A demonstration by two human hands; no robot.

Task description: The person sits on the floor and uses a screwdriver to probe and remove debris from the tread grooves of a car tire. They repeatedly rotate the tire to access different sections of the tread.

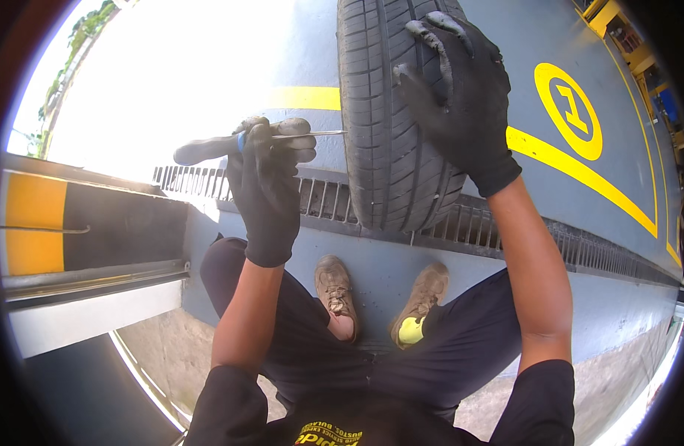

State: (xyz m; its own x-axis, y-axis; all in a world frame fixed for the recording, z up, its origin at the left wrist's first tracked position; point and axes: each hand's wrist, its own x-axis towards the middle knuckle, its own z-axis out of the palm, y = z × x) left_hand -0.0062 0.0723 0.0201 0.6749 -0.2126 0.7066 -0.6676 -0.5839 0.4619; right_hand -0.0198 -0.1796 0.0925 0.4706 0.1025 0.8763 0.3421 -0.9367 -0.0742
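Tire: one tire (383, 141) is standing upright between the floor's left and right edges, tread facing the wearer, its lower end overlapping the drain grate (327, 199).
Left hand: the gloved left hand (264, 178) is gripping one thin-shafted hand tool (208, 150); grip closed around its grey handle.
Tool tip: pointing at the tread's left side; contact unclear.
Right hand: the gloved right hand (464, 100) is resting over the tread's right side; grip open, fingers spreading, holding nothing.
In the way: the tire is hiding the middle of the grate and breaking the yellow line (579, 176) into two visible pieces; the right hand is covering part of the tread.
Floor: on the blue-grey floor (535, 37), one yellow ring (574, 111) is showing right of the tire; glare is washing out the far left.
Floor edges: one yellow-and-black block (96, 212) is lining the left; a yellow structure (635, 44) is standing along the right.
Shoes: two brown shoes (334, 286) are standing nearer than the grate.
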